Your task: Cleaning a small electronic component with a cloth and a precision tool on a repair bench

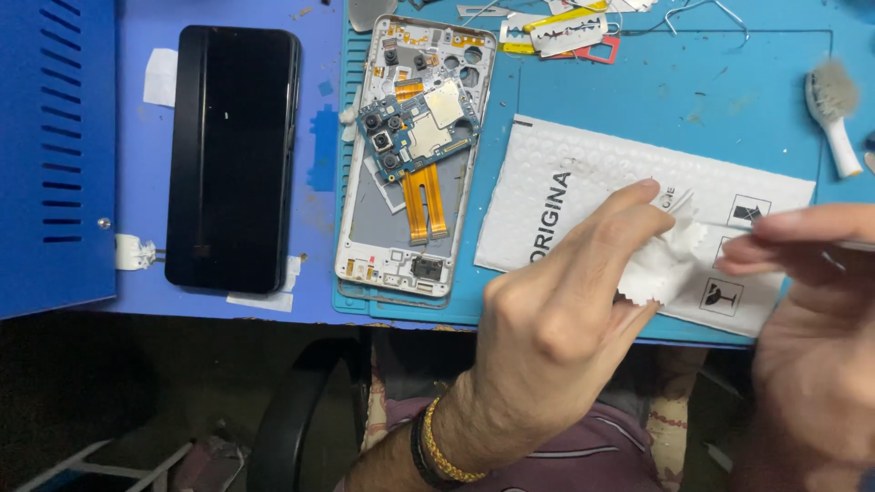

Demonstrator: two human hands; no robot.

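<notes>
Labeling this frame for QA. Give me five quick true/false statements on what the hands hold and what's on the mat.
1. The left hand pinches a small white wipe. True.
2. The opened phone frame lies on the teal mat, its circuit board exposed. True.
3. The black phone lies screen-up on the white bubble mailer. False: it lies on the blue surface left of the mat, apart from the bubble mailer.
4. The white brush is in the right hand. False: it lies on the mat near the right edge; the right hand pinches something thin that I cannot identify.
5. A razor blade lies at the mat's top edge. True.
</notes>
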